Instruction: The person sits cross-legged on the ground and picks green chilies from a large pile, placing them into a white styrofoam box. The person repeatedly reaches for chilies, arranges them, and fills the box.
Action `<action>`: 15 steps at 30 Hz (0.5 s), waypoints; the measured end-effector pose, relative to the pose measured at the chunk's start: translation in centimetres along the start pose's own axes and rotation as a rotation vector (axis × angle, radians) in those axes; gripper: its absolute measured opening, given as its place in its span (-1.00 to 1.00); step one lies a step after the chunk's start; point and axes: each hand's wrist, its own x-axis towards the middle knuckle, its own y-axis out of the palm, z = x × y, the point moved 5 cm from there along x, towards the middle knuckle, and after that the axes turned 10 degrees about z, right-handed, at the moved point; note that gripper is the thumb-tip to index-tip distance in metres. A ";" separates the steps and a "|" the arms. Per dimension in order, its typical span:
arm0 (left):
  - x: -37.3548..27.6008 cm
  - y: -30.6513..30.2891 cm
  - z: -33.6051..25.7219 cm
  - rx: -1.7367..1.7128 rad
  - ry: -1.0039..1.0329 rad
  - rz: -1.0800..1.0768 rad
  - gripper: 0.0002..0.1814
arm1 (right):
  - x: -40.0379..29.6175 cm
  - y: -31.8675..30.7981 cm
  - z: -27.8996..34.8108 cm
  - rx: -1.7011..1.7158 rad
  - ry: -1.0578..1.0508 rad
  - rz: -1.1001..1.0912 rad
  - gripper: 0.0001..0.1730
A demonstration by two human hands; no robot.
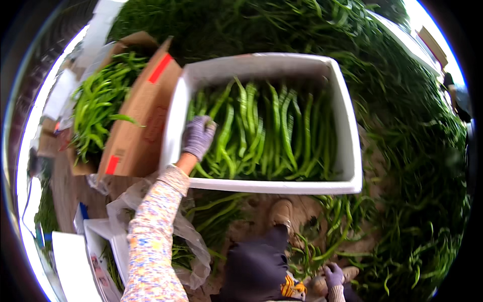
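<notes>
A white foam box [349, 132] stands before me, with long green chili peppers [281, 128] laid side by side in it, mostly lengthwise toward me. My left hand [199, 136], in a purple knit glove, reaches inside the box's left wall. Its fingers are curled, and a bit of green shows at the fingertips, where it grips peppers; blur hides how many. Low down, my right hand [334, 275], gloved alike, is beside a shoe [350, 274] and near loose peppers [307, 255] on the ground. Whether its fingers hold anything is unclear.
Left of the foam box, a cardboard carton [145, 124] holds more green peppers [100, 102]. Clear plastic sheeting [194, 260] and white foam pieces [71, 260] lie at lower left. Heaped peppers [407, 162] cover the ground to the right and beyond. A person [458, 96] is partly visible at far right.
</notes>
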 end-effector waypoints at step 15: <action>1.9 6.5 1.8 0.469 -0.174 0.470 -0.33 | 1.2 -1.7 -2.9 -0.248 0.203 -0.342 -0.56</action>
